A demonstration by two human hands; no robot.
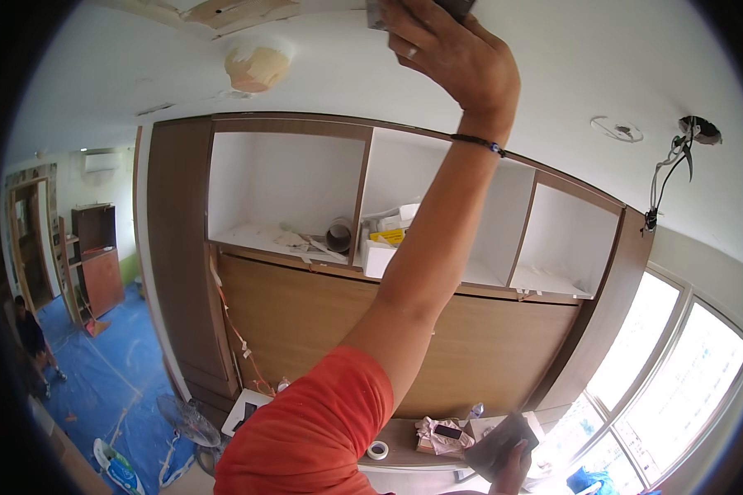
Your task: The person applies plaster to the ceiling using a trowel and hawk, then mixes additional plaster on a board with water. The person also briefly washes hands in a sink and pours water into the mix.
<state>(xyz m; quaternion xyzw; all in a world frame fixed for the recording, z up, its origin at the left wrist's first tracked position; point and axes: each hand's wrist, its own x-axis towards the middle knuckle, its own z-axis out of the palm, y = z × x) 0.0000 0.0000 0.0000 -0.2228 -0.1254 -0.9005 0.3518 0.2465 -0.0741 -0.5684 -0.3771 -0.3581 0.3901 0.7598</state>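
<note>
My left hand (450,62) is raised to the ceiling at the top of the head view, its arm in an orange sleeve. Its fingers close round a dark flat tool (377,15) held up at the white ceiling (347,78); the frame's edge cuts the tool off, so its kind does not show. Low at the right, my right hand (513,472) grips a dark grey flat plate (499,445), its thumb along one side. The plate is tilted, in front of a counter holding a phone (448,431) and a roll of tape (377,450).
Ahead stands a brown cabinet (182,247) with open white shelves holding debris and a box. Loose wires (673,165) hang from a ceiling hole at right. Windows (677,371) are at right. At left, a person (33,338) stands on blue floor sheeting (128,371); a fan (188,421) is nearby.
</note>
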